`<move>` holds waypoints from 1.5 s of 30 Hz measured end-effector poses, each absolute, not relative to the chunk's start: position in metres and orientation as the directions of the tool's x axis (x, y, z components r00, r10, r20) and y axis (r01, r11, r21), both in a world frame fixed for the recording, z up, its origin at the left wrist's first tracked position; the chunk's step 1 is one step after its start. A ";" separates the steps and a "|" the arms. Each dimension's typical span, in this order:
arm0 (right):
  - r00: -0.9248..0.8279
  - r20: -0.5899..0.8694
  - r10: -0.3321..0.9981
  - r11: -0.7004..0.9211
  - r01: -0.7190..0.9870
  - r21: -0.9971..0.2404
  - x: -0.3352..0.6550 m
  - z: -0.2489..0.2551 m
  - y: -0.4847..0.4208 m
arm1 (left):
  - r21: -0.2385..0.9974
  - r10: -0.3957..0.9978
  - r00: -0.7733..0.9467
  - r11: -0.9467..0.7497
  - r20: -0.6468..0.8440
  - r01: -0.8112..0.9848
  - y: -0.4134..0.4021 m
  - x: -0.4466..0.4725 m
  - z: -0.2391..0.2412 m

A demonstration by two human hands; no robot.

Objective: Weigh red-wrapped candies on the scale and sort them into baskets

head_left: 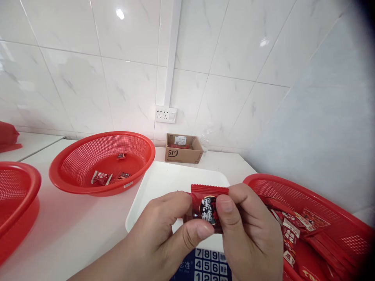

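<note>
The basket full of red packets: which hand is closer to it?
Right. The right hand is just beside the basket; the left hand lies farther off, beyond the sachet both hands pinch.

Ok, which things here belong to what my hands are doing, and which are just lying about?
In play: red sachet held by left hand and right hand; white tray beneath; right basket of sachets; middle basket holding a few.
Lying about: cardboard box, wall socket, far-left basket.

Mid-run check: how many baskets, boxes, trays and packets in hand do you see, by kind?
Red baskets: 3
Cardboard box: 1
White tray: 1
Red packet, pinched between left hand and right hand: 1
Total: 6
</note>
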State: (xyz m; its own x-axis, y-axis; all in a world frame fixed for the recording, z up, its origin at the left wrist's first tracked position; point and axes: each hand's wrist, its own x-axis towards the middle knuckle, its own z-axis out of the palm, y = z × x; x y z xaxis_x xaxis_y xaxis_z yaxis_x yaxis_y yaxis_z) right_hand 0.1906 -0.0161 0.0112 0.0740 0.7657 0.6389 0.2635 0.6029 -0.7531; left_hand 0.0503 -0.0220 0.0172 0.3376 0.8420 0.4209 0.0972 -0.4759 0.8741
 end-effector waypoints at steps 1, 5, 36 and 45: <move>0.086 0.650 0.755 0.611 0.267 -0.745 0.190 0.011 -0.015 | 0.868 0.839 0.340 -0.484 0.425 0.111 -0.022 0.050 0.017; 0.070 0.611 0.789 0.581 0.240 -0.778 0.191 0.009 -0.011 | 0.859 0.854 0.298 -0.486 0.426 0.164 -0.020 0.050 0.016; -0.034 0.455 0.890 0.455 0.149 -0.878 0.196 0.015 -0.008 | 0.935 0.900 0.276 -0.353 0.337 0.011 -0.017 0.047 0.014; -0.298 0.423 0.856 0.487 0.190 -0.853 0.204 0.015 -0.006 | 0.892 0.889 0.115 -0.450 0.443 0.042 -0.016 0.046 0.011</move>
